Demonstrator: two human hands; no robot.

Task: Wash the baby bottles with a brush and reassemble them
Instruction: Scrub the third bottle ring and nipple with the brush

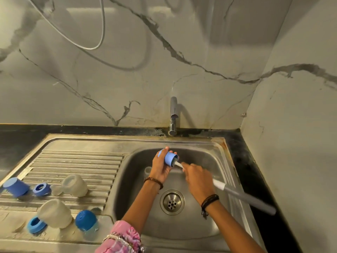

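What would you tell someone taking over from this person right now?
Left hand holds a blue cap over the sink. Right hand grips the brush, its head inside the cap.
On the drainboard: another blue cap, two blue rings, two clear bottles, one blue-topped piece.
Done: everything taken apart. Left: finish scrubbing, then reassemble; which parts are washed is unclear.

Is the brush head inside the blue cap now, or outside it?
Inside. The brush shaft enters the open mouth of the blue cap, and its head is hidden within.
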